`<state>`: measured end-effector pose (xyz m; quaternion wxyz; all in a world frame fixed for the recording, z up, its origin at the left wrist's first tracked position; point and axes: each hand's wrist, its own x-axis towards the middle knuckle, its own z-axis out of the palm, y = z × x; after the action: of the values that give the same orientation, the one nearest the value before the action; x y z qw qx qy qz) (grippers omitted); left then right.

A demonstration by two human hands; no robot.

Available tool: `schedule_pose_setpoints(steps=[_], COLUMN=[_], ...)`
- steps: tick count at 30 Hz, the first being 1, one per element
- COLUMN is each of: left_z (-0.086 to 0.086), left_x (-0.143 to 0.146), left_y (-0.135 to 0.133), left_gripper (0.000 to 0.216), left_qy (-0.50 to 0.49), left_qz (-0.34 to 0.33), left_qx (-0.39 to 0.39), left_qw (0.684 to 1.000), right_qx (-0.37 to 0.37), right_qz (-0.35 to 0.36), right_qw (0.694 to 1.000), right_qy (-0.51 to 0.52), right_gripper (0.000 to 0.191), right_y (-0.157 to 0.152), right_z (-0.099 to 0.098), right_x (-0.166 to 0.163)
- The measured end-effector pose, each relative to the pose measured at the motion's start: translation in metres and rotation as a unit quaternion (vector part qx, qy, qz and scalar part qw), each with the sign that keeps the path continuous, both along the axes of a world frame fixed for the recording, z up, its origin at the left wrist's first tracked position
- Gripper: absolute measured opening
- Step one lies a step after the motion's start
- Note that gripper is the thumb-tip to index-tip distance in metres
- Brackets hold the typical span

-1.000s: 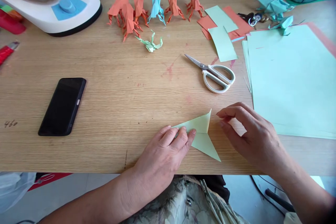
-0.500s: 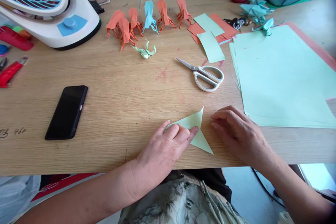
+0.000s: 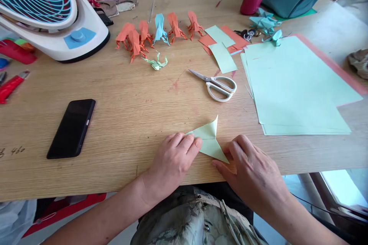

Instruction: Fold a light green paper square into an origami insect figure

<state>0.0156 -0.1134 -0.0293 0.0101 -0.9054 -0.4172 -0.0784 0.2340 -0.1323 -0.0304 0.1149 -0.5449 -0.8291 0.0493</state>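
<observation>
Folded paper [image 3: 209, 143] is pinned under the left hand [image 3: 176, 157], fingers bunched, its corner flanked by a loosely curled right hand [image 3: 250, 165], grip unclear. Creases could be skewed by slipping.

Bright daylight filled the scene, strongest toward the right, where the far side of the worktop [image 3: 129, 113] paled to a whitish haze and a patch of floor [image 3: 345, 189] below glared nearly white. Shadows were soft; a dark band lay under the front of the fan [image 3: 86, 32]. The top sheet of the pale green paper stack [image 3: 296, 84] looked evenly lit, with little detail. Near the middle, the fingers [image 3: 188, 143], the folded paper [image 3: 211, 146] and the scissors [image 3: 220, 87] came out fairly crisp. Sharpness fell off outward: the red cutter [image 3: 12, 87] at the left was slightly smeared, and a brownish object [image 3: 359, 63] at the right was blurred. Wide-angle stretching pulled at the edges, and the upper right corner darkened.
</observation>
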Motion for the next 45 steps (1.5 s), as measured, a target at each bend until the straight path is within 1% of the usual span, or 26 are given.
schedule_pose_setpoints(steps=[2,5,6,8,10,11,12,14,15,18,20,22,23,24,25,27,29,32,36,41,43,45], left_z=[-0.003,-0.006,-0.006,-0.006,-0.005,-0.004,-0.002,0.004,0.007,0.017,0.023,0.026,0.027,0.028,0.028,0.027,0.024,0.016,0.008,0.003,0.002,0.002], left_x=[-0.002,-0.003,-0.004,-0.006,-0.008,-0.010,-0.012,-0.015,-0.016,-0.019,-0.019,-0.019,-0.019,-0.019,-0.020,-0.022,-0.025,-0.030,-0.031,-0.030,-0.030,-0.029], left_y=[0.003,0.009,0.011,0.016,0.023,0.027,0.031,0.040,0.045,0.058,0.065,0.070,0.072,0.075,0.077,0.082,0.086,0.091,0.094,0.096,0.096,0.095], left_gripper=[0.020,0.006,0.009,0.028,0.040,0.041,0.036,0.016,0.010,0.026,0.030,0.030,0.029,0.028,0.027,0.025,0.025,0.027,0.030,0.032,0.031,0.026], left_qy=[-0.050,-0.133,-0.160,-0.200,-0.229,-0.243,-0.261,-0.297,-0.316,-0.367,-0.385,-0.389,-0.390,-0.391,-0.392,-0.394,-0.398,-0.404,-0.407,-0.414,-0.404,-0.403], left_qz=[0.015,0.058,0.078,0.117,0.140,0.144,0.145,0.137,0.133,0.133,0.136,0.127,0.118,0.107,0.097,0.083,0.077,0.078,0.086,0.081,0.093,0.106], left_qx=[-0.005,-0.036,-0.053,-0.094,-0.140,-0.163,-0.185,-0.225,-0.241,-0.286,-0.328,-0.373,-0.390,-0.404,-0.412,-0.419,-0.417,-0.408,-0.408,-0.444,-0.448,-0.447], left_qw=[0.999,0.989,0.983,0.968,0.953,0.945,0.936,0.918,0.908,0.875,0.852,0.833,0.826,0.820,0.817,0.814,0.814,0.815,0.813,0.791,0.792,0.791], right_qx=[0.001,-0.024,-0.039,-0.074,-0.109,-0.126,-0.144,-0.176,-0.185,-0.179,-0.172,-0.190,-0.200,-0.213,-0.234,-0.279,-0.308,-0.339,-0.360,-0.384,-0.394,-0.389], right_qz=[-0.013,-0.030,-0.033,-0.035,-0.035,-0.037,-0.041,-0.049,-0.049,-0.026,-0.002,0.018,0.014,0.007,0.007,0.024,0.039,0.042,0.019,-0.002,-0.013,-0.026], right_qw=[1.000,0.999,0.998,0.992,0.984,0.978,0.971,0.955,0.949,0.943,0.940,0.931,0.929,0.924,0.916,0.892,0.872,0.842,0.800,0.772,0.763,0.761], right_qy=[-0.010,0.025,0.046,0.092,0.140,0.164,0.189,0.233,0.250,0.281,0.295,0.310,0.311,0.316,0.327,0.354,0.379,0.418,0.479,0.506,0.513,0.518], right_gripper=[0.024,0.025,0.025,0.021,0.016,0.014,0.014,0.016,0.017,0.014,0.016,0.017,0.021,0.030,0.035,0.036,0.035,0.036,0.042,0.040,0.040,0.041], right_y=[-0.004,-0.002,0.000,0.003,0.007,0.008,0.010,0.014,0.018,0.034,0.049,0.065,0.072,0.080,0.087,0.099,0.108,0.117,0.120,0.120,0.120,0.120], right_z=[-0.001,-0.003,-0.003,-0.004,-0.004,-0.004,-0.004,-0.001,0.002,0.015,0.025,0.032,0.033,0.034,0.032,0.028,0.022,0.013,0.003,-0.002,-0.002,-0.002], right_x=[-0.005,-0.006,-0.006,-0.004,-0.002,-0.001,0.000,0.000,0.000,-0.002,-0.005,-0.010,-0.012,-0.015,-0.017,-0.021,-0.024,-0.027,-0.032,-0.031,-0.030,-0.030])
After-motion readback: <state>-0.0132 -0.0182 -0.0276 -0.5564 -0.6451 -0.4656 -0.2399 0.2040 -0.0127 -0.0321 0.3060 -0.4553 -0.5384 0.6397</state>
